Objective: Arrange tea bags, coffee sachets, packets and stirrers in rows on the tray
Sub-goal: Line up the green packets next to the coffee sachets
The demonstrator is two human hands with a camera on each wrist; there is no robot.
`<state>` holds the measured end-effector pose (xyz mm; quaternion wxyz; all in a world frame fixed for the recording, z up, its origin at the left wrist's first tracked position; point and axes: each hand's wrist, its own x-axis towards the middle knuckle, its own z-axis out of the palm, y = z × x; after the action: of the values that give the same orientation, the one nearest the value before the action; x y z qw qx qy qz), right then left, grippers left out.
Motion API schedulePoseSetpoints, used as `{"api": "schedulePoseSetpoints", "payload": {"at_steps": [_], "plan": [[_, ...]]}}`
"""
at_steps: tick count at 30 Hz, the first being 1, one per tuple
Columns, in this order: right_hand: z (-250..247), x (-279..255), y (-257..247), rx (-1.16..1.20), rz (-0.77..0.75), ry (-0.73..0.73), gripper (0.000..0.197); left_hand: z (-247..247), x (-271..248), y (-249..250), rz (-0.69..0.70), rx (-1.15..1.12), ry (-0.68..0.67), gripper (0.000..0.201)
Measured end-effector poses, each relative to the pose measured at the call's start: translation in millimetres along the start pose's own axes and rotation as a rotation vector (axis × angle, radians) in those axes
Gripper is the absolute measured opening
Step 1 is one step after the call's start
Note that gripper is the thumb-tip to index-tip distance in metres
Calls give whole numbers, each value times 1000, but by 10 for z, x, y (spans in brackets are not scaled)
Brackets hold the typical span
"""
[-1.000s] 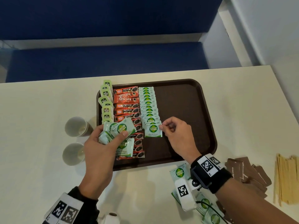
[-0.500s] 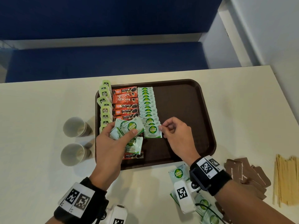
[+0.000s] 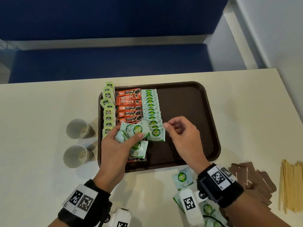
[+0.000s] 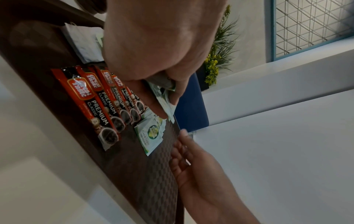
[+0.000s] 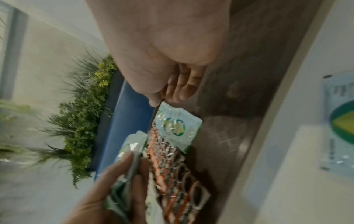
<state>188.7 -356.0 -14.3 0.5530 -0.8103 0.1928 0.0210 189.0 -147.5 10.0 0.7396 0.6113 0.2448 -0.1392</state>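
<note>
On the brown tray point(image 3: 213, 128) lie three rows: green tea bags point(image 3: 108, 110), red coffee sachets point(image 3: 129, 104) and overlapping Coco Natura sugar packets point(image 3: 150, 105). My left hand point(image 3: 124, 140) grips a bunch of sugar packets point(image 3: 136, 129) over the near end of the coffee row. The nearest packet of the sugar row point(image 3: 156, 135) lies flat on the tray. My right hand point(image 3: 168, 126) hovers at that packet's far right corner with loosely curled fingers and holds nothing. The right wrist view shows the same packet point(image 5: 178, 125) just below my thumb.
Two paper cups point(image 3: 77, 128) point(image 3: 76, 155) stand left of the tray. Loose sugar packets point(image 3: 182, 177) lie on the table near my right wrist. Brown packets point(image 3: 252, 181) and wooden stirrers point(image 3: 291, 187) lie at the right. The tray's right half point(image 3: 183, 99) is bare.
My left hand has carried its bunch of packets up and right, close to the sugar row. My right hand has let go of the corner of the nearest packet.
</note>
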Motion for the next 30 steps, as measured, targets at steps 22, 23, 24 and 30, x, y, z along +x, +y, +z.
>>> {"api": "schedulePoseSetpoints", "payload": {"at_steps": [22, 23, 24, 30], "plan": [[-208, -112, -172, 660, 364, -181, 20, -10, 1, 73, -48, -76, -96, 52], [-232, -112, -121, 656, 364, -158, 20, -39, 5, 75, -44, -77, -68, 52], [-249, -114, -73, 613, 353, -143, 19, -68, 15, 78, -39, -76, -43, 51], [-120, -162, 156, 262, 286, -113, 8, -186, 31, 82, -35, -72, 0, 48]]}}
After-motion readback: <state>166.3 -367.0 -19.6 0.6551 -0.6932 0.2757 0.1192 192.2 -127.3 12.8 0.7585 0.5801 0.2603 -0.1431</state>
